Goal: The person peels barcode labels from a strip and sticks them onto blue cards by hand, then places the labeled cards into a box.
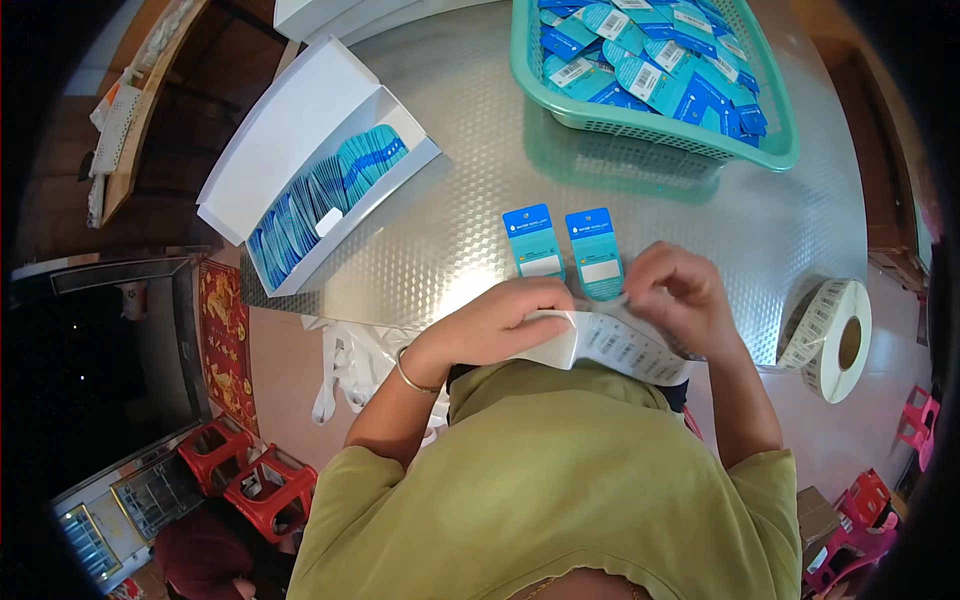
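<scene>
A strip of white barcode labels (pixel 628 348) curves across my front at the table's near edge. My left hand (pixel 512 318) is closed on the strip's bare backing, thumb on top. Just right of it, my right hand (pixel 682 292) is pinched, fingertips at the strip's upper edge; whatever is between them is too small to make out. Beyond my hands lie two blue and teal hang cards, the left card (pixel 533 240) and the right card (pixel 594 245), side by side. Each has a blank white box near its lower end.
A green plastic basket (pixel 650 128) full of similar cards stands at the back right. At left, an open white box (pixel 385 188) holds a row of cards. The label roll (pixel 845 355) sits at the right edge. White backing strips (pixel 350 362) hang at the left.
</scene>
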`<action>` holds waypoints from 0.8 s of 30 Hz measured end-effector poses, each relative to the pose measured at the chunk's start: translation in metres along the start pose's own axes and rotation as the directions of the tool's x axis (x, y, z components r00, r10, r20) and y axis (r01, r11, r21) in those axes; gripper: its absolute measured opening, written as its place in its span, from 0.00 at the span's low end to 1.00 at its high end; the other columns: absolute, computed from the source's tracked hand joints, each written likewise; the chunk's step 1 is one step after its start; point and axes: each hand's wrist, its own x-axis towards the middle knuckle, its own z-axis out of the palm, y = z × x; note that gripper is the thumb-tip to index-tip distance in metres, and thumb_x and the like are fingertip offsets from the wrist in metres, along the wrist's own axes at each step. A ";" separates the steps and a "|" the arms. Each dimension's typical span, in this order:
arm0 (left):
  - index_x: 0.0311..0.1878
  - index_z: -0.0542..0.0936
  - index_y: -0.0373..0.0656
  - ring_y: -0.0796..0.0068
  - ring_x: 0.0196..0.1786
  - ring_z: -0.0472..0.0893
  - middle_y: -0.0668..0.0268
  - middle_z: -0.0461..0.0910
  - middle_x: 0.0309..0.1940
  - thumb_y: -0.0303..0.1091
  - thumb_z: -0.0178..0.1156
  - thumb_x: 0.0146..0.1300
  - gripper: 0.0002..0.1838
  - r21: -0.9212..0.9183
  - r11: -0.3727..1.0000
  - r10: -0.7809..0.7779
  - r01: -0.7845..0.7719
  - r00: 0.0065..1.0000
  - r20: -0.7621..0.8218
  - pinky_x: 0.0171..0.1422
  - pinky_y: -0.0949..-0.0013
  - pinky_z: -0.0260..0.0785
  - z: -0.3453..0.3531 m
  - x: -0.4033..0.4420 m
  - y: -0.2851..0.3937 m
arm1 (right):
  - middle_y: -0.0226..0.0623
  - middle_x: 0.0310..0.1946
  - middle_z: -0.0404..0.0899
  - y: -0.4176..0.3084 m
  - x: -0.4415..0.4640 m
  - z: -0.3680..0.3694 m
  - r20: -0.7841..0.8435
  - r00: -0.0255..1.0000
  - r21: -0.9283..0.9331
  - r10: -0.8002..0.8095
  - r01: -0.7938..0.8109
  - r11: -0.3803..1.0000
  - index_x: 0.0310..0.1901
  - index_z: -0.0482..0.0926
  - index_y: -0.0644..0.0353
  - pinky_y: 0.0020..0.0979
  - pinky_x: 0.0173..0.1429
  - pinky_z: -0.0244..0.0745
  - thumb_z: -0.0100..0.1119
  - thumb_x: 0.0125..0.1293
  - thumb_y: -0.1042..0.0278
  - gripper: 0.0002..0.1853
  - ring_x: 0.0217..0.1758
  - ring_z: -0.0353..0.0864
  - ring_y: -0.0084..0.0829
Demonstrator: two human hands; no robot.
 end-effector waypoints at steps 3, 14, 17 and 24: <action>0.38 0.76 0.38 0.54 0.63 0.71 0.56 0.74 0.57 0.29 0.58 0.62 0.05 0.453 0.863 0.241 -0.225 0.970 0.022 0.65 0.56 0.64 0.002 0.003 0.009 | 0.25 0.34 0.79 0.014 0.007 -0.001 -0.182 0.960 0.124 0.213 -0.192 0.973 0.43 0.78 0.64 0.17 0.34 0.66 0.62 0.66 0.77 0.06 0.34 0.73 0.11; 0.31 0.77 0.42 0.54 0.74 0.62 0.71 0.70 0.68 0.32 0.64 0.52 0.07 0.812 0.568 0.170 -0.139 0.984 0.050 0.75 0.47 0.51 0.021 0.008 0.003 | 0.25 0.27 0.78 0.039 0.019 0.004 -0.282 0.915 0.006 0.289 -0.299 0.954 0.51 0.80 0.61 0.17 0.26 0.63 0.63 0.63 0.78 0.14 0.26 0.73 0.11; 0.30 0.77 0.44 0.56 0.74 0.62 0.72 0.71 0.67 0.32 0.66 0.51 0.07 0.827 0.546 0.179 -0.134 0.983 0.041 0.73 0.46 0.51 0.022 0.008 0.002 | 0.25 0.27 0.77 0.032 0.017 0.006 -0.294 0.901 0.004 0.320 -0.334 0.943 0.48 0.81 0.62 0.17 0.27 0.65 0.63 0.63 0.78 0.12 0.26 0.73 0.12; 0.30 0.77 0.44 0.56 0.74 0.62 0.72 0.71 0.68 0.34 0.67 0.50 0.08 0.847 0.512 0.210 -0.141 0.977 0.035 0.71 0.46 0.52 0.024 0.009 0.002 | 0.26 0.27 0.77 0.029 0.014 0.012 -0.286 0.890 -0.052 0.356 -0.385 0.921 0.48 0.81 0.61 0.17 0.32 0.69 0.64 0.63 0.76 0.12 0.28 0.75 0.14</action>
